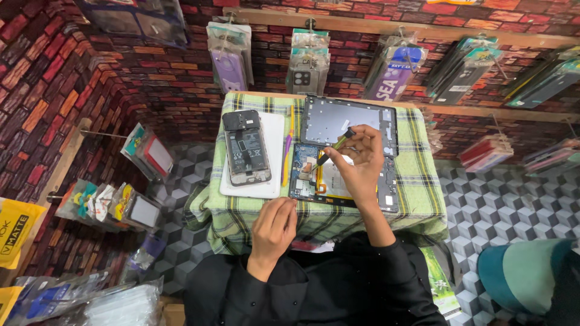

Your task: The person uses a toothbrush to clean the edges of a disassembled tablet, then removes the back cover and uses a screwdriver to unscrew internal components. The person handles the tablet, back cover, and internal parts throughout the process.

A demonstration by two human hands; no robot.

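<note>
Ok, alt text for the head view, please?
The right hand works a thin tool into an opened tablet on a green checked cloth. The left hand rests at the tablet's near edge; an opened phone lies left.

This is a small phone repair and accessory shop. Packaged phone cases (229, 57) hang on hooks along the far brick-patterned wall (54, 90), and more packets (115, 205) hang on the left. On a surface under a checked cloth (423, 181) lie an opened tablet (350, 154) with its boards bare and an opened phone (246, 147) showing its battery.
</note>
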